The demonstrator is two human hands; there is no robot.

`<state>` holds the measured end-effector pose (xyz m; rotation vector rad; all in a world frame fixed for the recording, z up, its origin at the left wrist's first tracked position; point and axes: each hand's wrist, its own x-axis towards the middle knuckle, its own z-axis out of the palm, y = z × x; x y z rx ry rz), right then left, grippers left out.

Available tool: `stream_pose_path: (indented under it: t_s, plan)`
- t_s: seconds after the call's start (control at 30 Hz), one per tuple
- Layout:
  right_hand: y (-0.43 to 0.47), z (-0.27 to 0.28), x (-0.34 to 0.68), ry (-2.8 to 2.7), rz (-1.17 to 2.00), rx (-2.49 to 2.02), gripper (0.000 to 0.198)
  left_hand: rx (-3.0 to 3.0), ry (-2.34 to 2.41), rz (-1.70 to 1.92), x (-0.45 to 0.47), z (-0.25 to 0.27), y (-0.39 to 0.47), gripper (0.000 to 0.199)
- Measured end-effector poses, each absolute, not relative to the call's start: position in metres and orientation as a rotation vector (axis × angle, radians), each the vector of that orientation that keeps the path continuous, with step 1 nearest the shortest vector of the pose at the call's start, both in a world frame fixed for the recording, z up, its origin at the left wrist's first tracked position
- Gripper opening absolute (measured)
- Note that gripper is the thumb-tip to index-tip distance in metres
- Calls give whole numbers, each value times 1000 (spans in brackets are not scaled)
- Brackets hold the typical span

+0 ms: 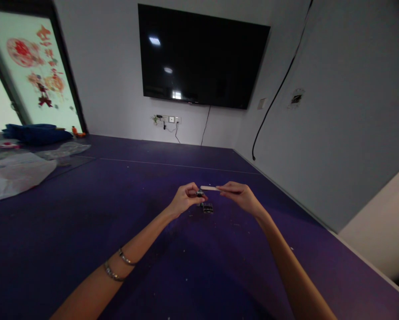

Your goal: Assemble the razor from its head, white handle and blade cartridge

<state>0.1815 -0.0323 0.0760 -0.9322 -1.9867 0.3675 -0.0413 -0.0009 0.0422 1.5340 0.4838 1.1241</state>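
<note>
My left hand [185, 198] is closed, pinching a small dark piece with a pale, shiny band [200, 194] between thumb and fingers. It is too small for me to tell its kind. My right hand [238, 195] grips one end of a flat, pale wooden stick [209, 188], like a craft stick. The stick's rounded free end points left and reaches close to the small piece; whether they touch I cannot tell. Just below the hands, a small dark block with light markings [208, 208] lies on the purple surface.
The purple surface [126, 231] stretches to the wall, with small pale specks scattered on it. Clear plastic sheeting [22, 173] and a dark blue cloth bundle [36, 133] lie at the left. A black cable [273, 100] hangs along the right wall. A television [202, 55] hangs ahead.
</note>
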Motion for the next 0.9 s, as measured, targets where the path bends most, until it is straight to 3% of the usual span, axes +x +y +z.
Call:
stream_pose_path:
  t_s: [0.5, 0.73, 0.9]
  plan:
    - [-43, 87, 174, -2071, 339, -906, 25, 1562, 520, 1099, -41, 44, -2, 26]
    - [-49, 91, 174, -2110, 88, -1027, 26, 1541, 517, 1079, -41, 41, 0, 28]
    - [-53, 94, 170, -2133, 101, -967, 26, 1541, 524, 1069, -40, 39, 0, 26]
